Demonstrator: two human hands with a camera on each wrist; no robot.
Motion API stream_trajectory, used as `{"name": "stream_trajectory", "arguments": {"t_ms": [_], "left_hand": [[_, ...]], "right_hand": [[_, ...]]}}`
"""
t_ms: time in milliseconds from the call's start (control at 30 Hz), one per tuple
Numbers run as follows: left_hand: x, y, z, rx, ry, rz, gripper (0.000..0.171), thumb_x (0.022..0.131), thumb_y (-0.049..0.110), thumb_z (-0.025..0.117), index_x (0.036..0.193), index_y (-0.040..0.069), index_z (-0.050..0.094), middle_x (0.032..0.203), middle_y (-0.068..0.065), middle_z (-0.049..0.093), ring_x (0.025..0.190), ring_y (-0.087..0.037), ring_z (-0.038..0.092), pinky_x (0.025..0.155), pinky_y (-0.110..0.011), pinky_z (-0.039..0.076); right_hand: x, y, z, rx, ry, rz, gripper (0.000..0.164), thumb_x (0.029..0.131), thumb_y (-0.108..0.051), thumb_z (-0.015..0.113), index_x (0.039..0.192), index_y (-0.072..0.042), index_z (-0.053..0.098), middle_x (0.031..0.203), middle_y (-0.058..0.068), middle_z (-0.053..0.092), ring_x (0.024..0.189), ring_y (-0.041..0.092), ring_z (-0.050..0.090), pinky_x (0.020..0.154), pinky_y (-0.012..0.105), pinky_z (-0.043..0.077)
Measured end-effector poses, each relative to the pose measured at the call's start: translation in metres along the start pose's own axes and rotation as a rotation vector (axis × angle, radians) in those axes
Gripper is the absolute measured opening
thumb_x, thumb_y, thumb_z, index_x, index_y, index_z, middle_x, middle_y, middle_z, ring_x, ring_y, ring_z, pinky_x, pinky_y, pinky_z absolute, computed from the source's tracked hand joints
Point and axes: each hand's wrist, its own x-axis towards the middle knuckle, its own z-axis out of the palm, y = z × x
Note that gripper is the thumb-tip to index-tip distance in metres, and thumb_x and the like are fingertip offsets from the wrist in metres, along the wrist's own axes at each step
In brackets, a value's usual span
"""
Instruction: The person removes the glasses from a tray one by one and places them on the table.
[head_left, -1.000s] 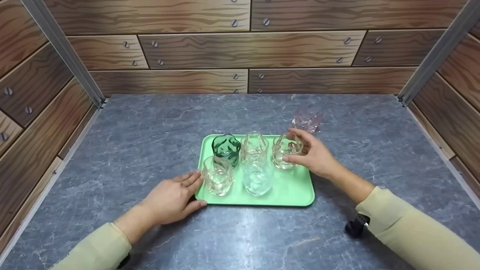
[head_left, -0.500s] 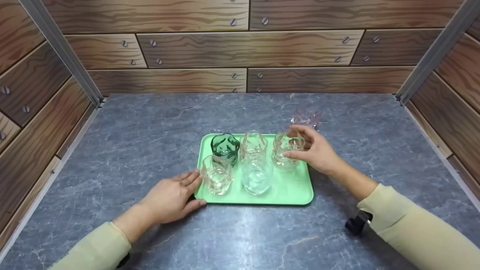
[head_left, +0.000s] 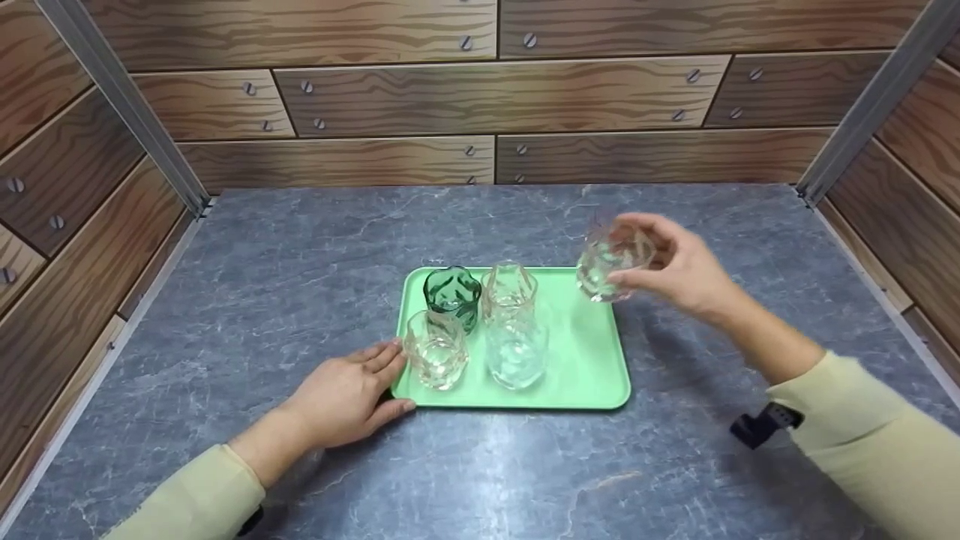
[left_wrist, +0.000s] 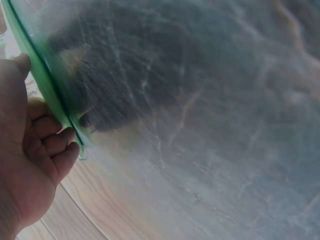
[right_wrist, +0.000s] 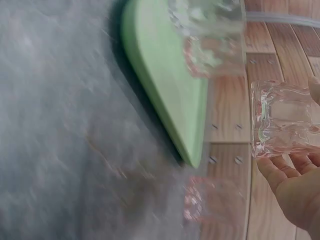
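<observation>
The right hand grasps a clear faceted tumbler, raised by the two o'clock corner of the green tray. The left hand, fingers extended, touches its eight o'clock edge; a dark green tumbler stands at ten.

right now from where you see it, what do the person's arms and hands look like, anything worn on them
Both the left hand and the right hand are ungloved. The left sleeve and right sleeve are plain, pale yellow-green. A black strapped device shows beneath the right cuff; only a small black piece shows beneath the left one.
</observation>
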Motion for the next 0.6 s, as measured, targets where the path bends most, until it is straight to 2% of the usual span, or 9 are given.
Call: {"name": "stream_trajectory", "arguments": {"t_ms": [233, 333, 467, 600], "left_hand": [[0.000, 0.000, 0.000, 0.004, -0.005, -0.006, 0.073, 0.109, 0.054, 0.053, 0.150, -0.007, 0.054, 0.153, -0.028, 0.052, 0.139, -0.044, 0.055, 0.112, -0.053, 0.049], [0.000, -0.001, 0.001, 0.002, -0.007, -0.004, 0.073, 0.110, 0.053, 0.052, 0.150, -0.007, 0.054, 0.153, -0.028, 0.052, 0.139, -0.044, 0.055, 0.113, -0.053, 0.049], [0.000, -0.001, 0.001, 0.003, -0.005, -0.001, 0.072, 0.110, 0.053, 0.051, 0.150, -0.007, 0.054, 0.153, -0.028, 0.052, 0.139, -0.044, 0.055, 0.112, -0.053, 0.049], [0.000, -0.001, 0.002, 0.007, -0.005, -0.006, 0.073, 0.109, 0.054, 0.052, 0.150, -0.007, 0.054, 0.153, -0.028, 0.052, 0.140, -0.044, 0.054, 0.113, -0.053, 0.049]], "right_hand": [[0.005, -0.005, -0.038, -0.024, 0.088, -0.026, 0.074, 0.088, 0.001, 0.085, 0.153, -0.008, 0.052, 0.132, 0.013, 0.069, 0.099, 0.020, 0.067, 0.077, 0.025, 0.063], [0.007, -0.004, -0.053, -0.043, 0.148, -0.006, 0.071, 0.089, 0.000, 0.085, 0.152, -0.012, 0.054, 0.130, 0.006, 0.071, 0.102, 0.018, 0.065, 0.079, 0.022, 0.060], [0.011, 0.004, -0.067, -0.034, 0.230, 0.023, 0.069, 0.089, 0.000, 0.085, 0.150, -0.011, 0.055, 0.127, -0.003, 0.072, 0.104, 0.015, 0.065, 0.082, 0.017, 0.058], [0.015, 0.019, -0.079, 0.053, 0.280, 0.034, 0.064, 0.089, 0.003, 0.084, 0.146, -0.010, 0.058, 0.122, -0.006, 0.072, 0.103, 0.011, 0.064, 0.083, 0.013, 0.056]]}}
